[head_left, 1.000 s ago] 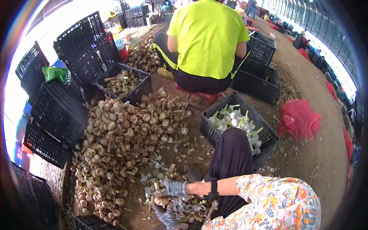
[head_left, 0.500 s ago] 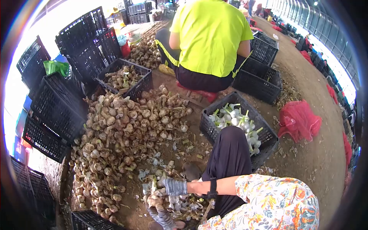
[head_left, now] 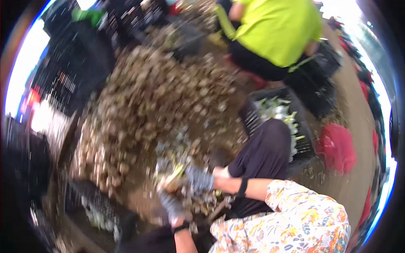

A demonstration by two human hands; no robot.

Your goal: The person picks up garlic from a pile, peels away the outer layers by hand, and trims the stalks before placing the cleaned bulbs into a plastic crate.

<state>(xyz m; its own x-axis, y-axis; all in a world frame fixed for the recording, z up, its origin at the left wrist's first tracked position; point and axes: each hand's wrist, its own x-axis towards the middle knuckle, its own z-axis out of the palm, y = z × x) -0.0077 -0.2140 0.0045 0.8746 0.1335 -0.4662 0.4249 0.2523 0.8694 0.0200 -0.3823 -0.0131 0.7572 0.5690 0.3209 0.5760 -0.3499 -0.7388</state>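
My left hand [head_left: 171, 204], in a grey glove with bare fingertips, is closed around a garlic bulb [head_left: 170, 181] whose green stem points up and right. Close to that stem is my right hand [head_left: 199, 179], gloved the same way; its fingers are smeared by motion. Loose peelings [head_left: 202, 202] lie on the ground beneath and beside both hands. Beyond them spreads a large heap of unpeeled garlic [head_left: 156, 92]. Right of my knee, a black crate [head_left: 304, 143] holds cleaned white bulbs with green stems.
Another black crate [head_left: 78, 206] with white bulbs stands at lower left. A person in a bright yellow shirt [head_left: 282, 29] sits ahead, near more dark crates [head_left: 312, 84]. A red mesh bag [head_left: 337, 147] lies at right. Dark crates [head_left: 76, 63] are stacked at upper left.
The view has swung and blurred, so the crate of white bulbs at lower left shows more. My right hand has shifted away from my left, which keeps the bulb.
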